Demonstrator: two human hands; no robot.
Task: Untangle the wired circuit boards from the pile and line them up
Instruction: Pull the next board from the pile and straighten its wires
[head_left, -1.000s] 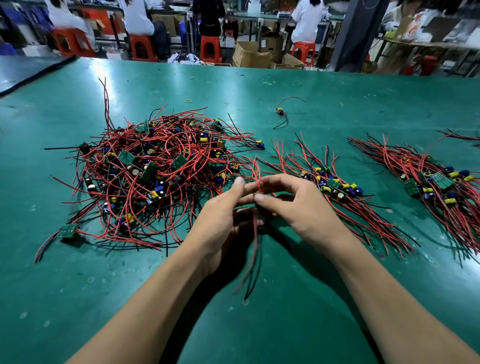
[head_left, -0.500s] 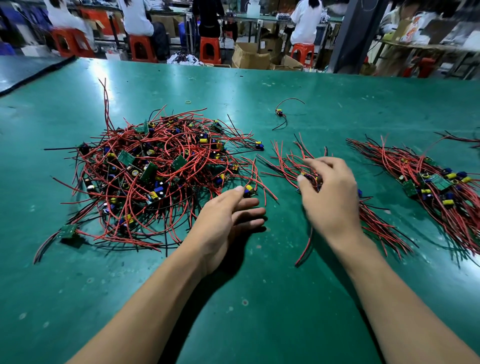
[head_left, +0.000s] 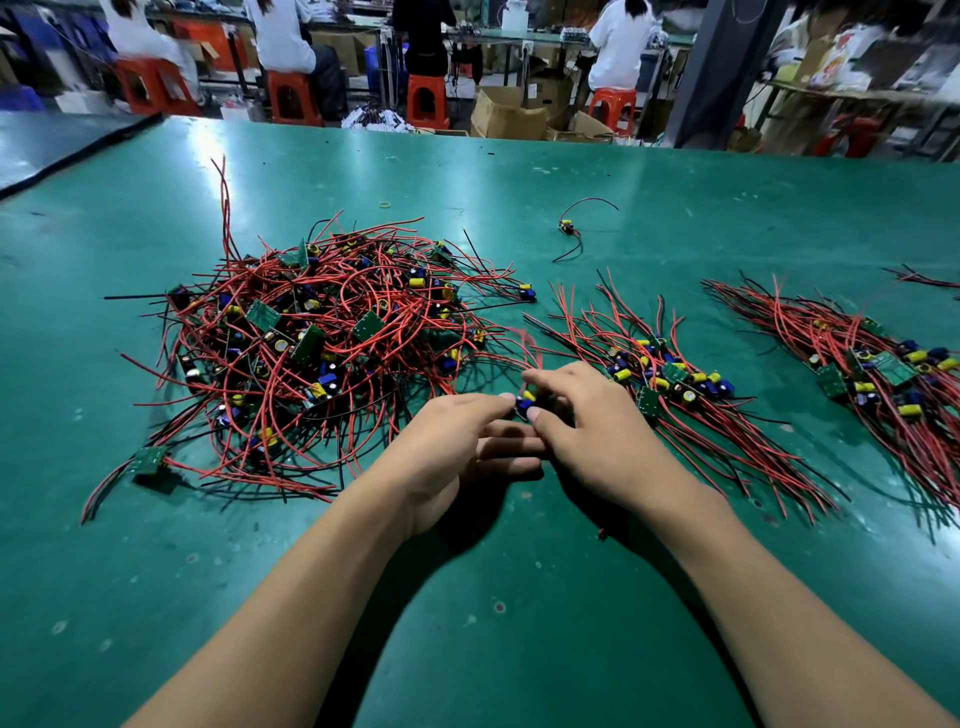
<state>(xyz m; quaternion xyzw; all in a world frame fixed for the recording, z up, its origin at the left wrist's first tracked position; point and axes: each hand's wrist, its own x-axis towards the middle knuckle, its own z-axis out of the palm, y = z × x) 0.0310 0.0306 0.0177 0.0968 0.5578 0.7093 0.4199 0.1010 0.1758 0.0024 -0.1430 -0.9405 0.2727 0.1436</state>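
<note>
A big tangled pile of wired circuit boards, red and black leads with small green boards, lies left of centre on the green table. A lined-up row of boards lies to its right. My right hand pinches a small circuit board with blue and yellow parts at the pile's near right edge; its red leads still run into the pile. My left hand lies beside it with fingers stretched out, the index tip touching that board.
A second lined-up row lies at the far right. One loose wired board sits further back, and another at the pile's near left. A rubber band lies behind the pile. People sit on orange stools beyond the table.
My right hand came back left from the lined-up row to the pile's edge and took hold of a board. My left hand stayed put, its index finger now on that board.
</note>
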